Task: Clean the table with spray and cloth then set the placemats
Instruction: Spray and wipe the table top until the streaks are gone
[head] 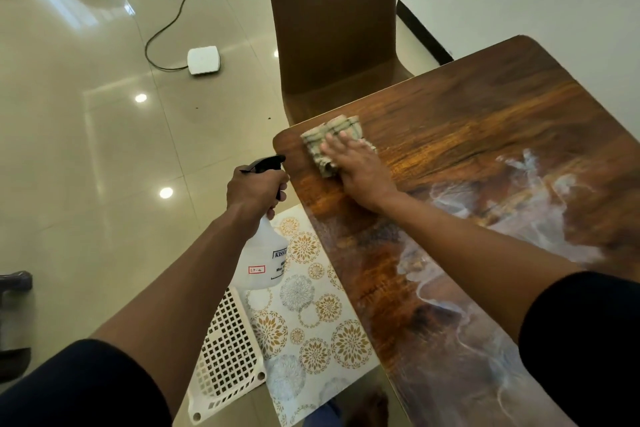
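Both arms out front, dark sleeves at the elbows.
Our left hand (254,192) is curled in a fist w/ knuckles up, forearm straight, off to the left. Our right hand (358,166) lies flat, palm down, fingers straight & together, wrist slightly bent, forearm angled in from the right.

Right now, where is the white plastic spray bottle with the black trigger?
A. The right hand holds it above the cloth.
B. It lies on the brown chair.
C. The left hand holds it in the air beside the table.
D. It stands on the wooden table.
C: the left hand grips the white plastic spray bottle off the table edge, above the patterned placemats.
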`<state>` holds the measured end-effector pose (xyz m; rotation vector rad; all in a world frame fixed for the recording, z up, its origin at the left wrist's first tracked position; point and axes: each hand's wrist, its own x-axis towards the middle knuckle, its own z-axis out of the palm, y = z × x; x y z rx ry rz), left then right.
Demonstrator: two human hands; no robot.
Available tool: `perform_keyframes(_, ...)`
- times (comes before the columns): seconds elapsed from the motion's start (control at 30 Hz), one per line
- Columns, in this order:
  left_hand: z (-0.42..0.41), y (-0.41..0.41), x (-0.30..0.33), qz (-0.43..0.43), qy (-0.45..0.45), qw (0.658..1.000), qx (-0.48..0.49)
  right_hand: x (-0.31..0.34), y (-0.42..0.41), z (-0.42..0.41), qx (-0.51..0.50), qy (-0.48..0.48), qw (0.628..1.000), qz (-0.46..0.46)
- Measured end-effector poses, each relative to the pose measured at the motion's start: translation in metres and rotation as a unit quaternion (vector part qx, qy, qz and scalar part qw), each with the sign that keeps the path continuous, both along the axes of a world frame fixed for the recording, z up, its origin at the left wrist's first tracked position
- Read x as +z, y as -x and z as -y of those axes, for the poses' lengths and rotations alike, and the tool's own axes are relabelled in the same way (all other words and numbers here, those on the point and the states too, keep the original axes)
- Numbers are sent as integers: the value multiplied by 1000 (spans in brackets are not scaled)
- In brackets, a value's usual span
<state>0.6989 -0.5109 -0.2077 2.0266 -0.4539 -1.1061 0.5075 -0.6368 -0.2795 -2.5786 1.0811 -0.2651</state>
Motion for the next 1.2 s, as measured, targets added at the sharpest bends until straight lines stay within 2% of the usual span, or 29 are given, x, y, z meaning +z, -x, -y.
perform_keyframes(0.13, -5, 4, 8, -9, 8, 1000, -23, 9, 21, 37, -168, -13, 985, -46)
perform_keyframes(0.27, -19, 9, 16, -10, 16, 999, -28, 13, 12, 21, -209, -28, 976, -58)
perform_keyframes(0.37, -31, 16, 18, -17, 32, 999, -24, 12, 3, -23, -140, -18, 989, -42)
perform_keyframes(0.47, -39, 24, 15, -34, 44, 998, -10, 8, 11, -74, -19, -28, 999, -11)
perform_keyframes(0.57, -44, 34, 9, -35, 42, 998, 4, -1, 32, -113, 94, -13, 995, -2)
perform_keyframes(0.63, -49, 39, 6, -34, 48, 998, 12, -6, 50, -118, 127, -5, 992, -9)
perform_keyframes(0.7, -55, 44, 5, -36, 52, 998, 18, -4, 63, -113, 118, -2, 993, -20)
perform_keyframes(0.83, -67, 51, 0, -19, 49, 998, 35, 1, 53, -108, 38, -15, 999, -9)
perform_keyframes(1.03, -69, 51, -7, -14, 37, 998, 45, -2, -4, -80, 97, 8, 995, -23)
perform_keyframes(1.2, -62, 43, -12, -18, 36, 998, 57, 7, -64, -47, 82, -4, 994, -74)
